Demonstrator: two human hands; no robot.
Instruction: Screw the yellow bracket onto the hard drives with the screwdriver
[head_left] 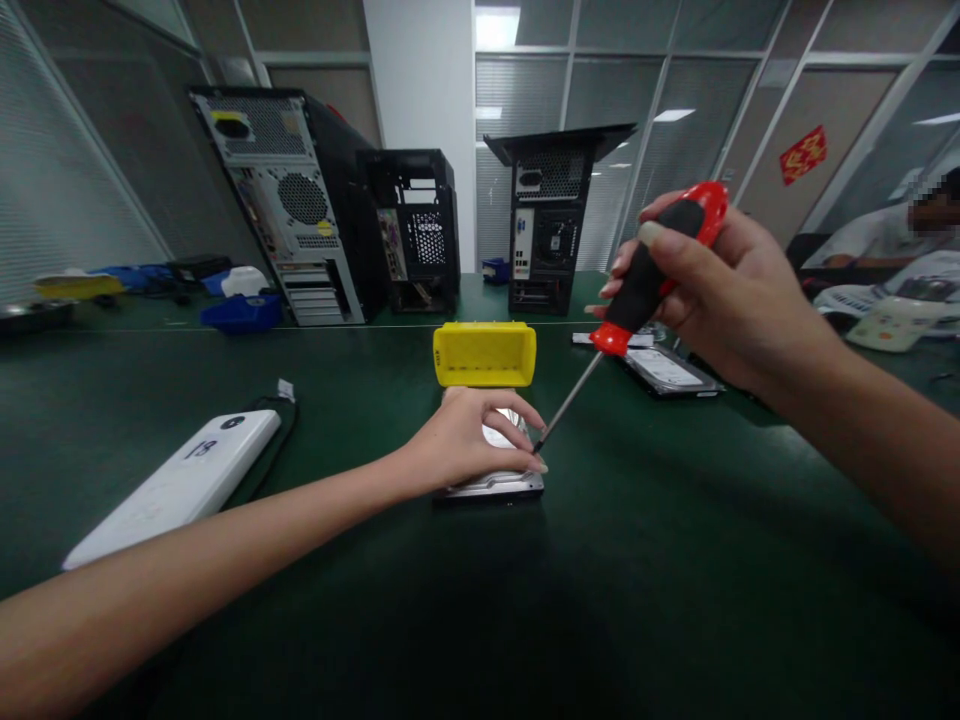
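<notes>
L forearm [247,555] is seen nearest the cam, stretched in over the dark green table [480,610], which is smooth w/ a dull sheen. The HDD [499,487] is laid flat on it, mid-view, partly hidden by the L hand [472,430], whose fingers are curved down over it, thumb & index brought close together; whether anything is pinched there can't be told. The screwdriver [637,280] is gripped firmly in the R hand [712,275], fingers wrapped round the handle, shaft slanted down so its tip is brought right by the L fingertips, near the HDD's edge. Screw work on the HDD is judged to be in progress: tool & drive are in position, body looks whole as far as visible, but how many screws are done or left can't be made out; this spot, at least, seems unfinished. Materials: HDD casing is silvery metal w/ a pale label, dark underside; handle is black grip w/ red ends, shaft thin bare metal. Just behind, a yellow bin [486,382] is set, glossy plastic, rounded corners. A second HDD [670,372], flat & rectangular, is placed R of it.
</notes>
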